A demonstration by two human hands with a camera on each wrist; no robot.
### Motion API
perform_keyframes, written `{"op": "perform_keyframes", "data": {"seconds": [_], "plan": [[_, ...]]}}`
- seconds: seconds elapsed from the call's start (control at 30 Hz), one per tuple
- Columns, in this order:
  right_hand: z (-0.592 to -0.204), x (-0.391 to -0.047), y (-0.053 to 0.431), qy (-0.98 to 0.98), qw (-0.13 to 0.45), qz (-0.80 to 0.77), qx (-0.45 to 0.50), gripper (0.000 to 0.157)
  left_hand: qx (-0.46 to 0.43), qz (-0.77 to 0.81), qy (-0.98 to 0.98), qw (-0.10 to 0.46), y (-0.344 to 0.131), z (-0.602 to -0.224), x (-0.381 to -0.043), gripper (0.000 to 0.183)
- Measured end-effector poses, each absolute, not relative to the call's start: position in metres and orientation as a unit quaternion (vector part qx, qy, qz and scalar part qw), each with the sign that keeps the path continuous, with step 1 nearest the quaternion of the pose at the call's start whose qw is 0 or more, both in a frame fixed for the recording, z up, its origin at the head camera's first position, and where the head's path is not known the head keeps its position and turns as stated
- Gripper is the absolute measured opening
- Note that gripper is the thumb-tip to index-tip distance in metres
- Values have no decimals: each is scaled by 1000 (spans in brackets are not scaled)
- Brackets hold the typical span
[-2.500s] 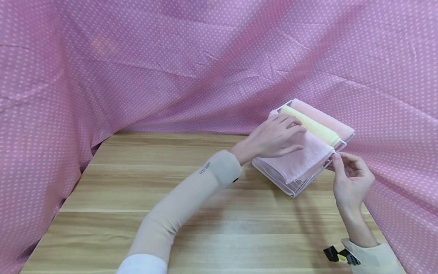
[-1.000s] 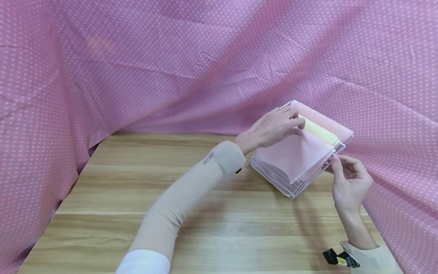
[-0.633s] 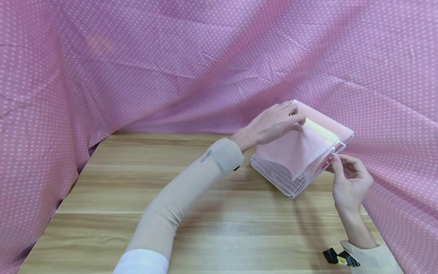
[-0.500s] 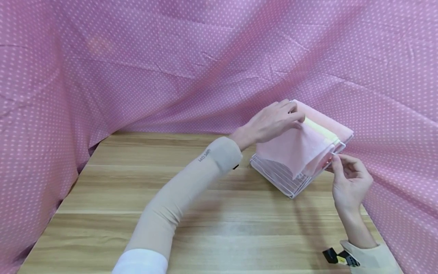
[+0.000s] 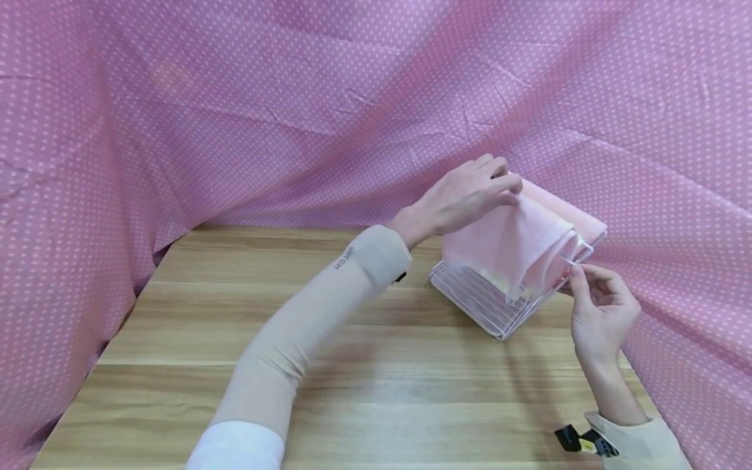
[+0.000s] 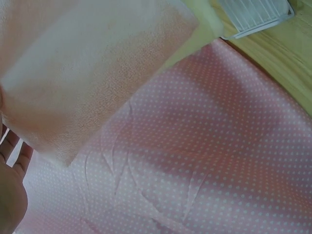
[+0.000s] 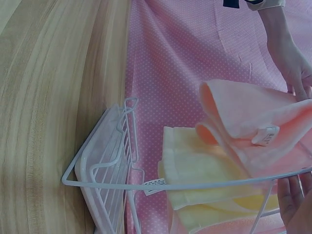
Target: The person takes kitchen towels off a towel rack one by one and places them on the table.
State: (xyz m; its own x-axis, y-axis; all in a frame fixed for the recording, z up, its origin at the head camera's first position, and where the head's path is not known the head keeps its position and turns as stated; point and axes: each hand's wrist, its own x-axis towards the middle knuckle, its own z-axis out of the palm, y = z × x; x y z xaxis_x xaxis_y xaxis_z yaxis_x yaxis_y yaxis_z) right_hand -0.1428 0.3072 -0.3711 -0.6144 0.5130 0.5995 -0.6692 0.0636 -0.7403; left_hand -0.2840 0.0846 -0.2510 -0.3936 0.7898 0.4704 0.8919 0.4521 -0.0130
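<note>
A white wire rack (image 5: 478, 303) stands tilted at the right rear of the table, with small towels draped over its rails. My left hand (image 5: 461, 199) pinches the top edge of the front pink towel (image 5: 490, 245), raised over the rack with its lower part hanging in folds. A white tag (image 7: 265, 135) shows on it in the right wrist view. Behind it hang a yellow towel (image 7: 197, 156), mostly hidden in the head view, and another pink towel (image 5: 570, 209). My right hand (image 5: 602, 313) grips the rack's side rail between thumb and fingers.
A wooden table (image 5: 376, 391) lies under the rack. Pink dotted cloth (image 5: 294, 117) drapes behind it and on both sides, close against the rack's rear. The rack has a shallow white tray (image 7: 95, 161) at its bottom.
My left hand has taken hold of the front pink towel and lifted it up and slightly back, baring more of the rack's lower wires. My right hand stays on the rail.
</note>
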Motion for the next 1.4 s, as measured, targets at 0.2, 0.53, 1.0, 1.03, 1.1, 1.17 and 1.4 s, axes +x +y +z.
{"op": "perform_keyframes", "data": {"seconds": [0.2,0.53,1.0,1.03,1.1,1.17,1.4], "plan": [[-371,-144,307,-579,430,689,73,7,-519,-162,-808,226,78,-245,-285,28],[-372,-145,309,-572,424,696,86,7,-519,-191,-795,249,65,-234,-289,28],[-377,-147,313,-563,418,707,94,7,-497,-232,-797,254,47,-222,-286,27],[-377,-147,313,-561,418,709,93,7,-495,-237,-796,256,45,-221,-286,27],[-377,-147,313,-563,418,707,91,7,-492,-244,-793,264,42,-219,-284,26],[-377,-147,313,-569,419,702,89,6,-491,-250,-790,271,39,-217,-282,26],[-377,-147,313,-575,424,694,92,6,-484,-241,-792,282,24,-208,-274,28]]}}
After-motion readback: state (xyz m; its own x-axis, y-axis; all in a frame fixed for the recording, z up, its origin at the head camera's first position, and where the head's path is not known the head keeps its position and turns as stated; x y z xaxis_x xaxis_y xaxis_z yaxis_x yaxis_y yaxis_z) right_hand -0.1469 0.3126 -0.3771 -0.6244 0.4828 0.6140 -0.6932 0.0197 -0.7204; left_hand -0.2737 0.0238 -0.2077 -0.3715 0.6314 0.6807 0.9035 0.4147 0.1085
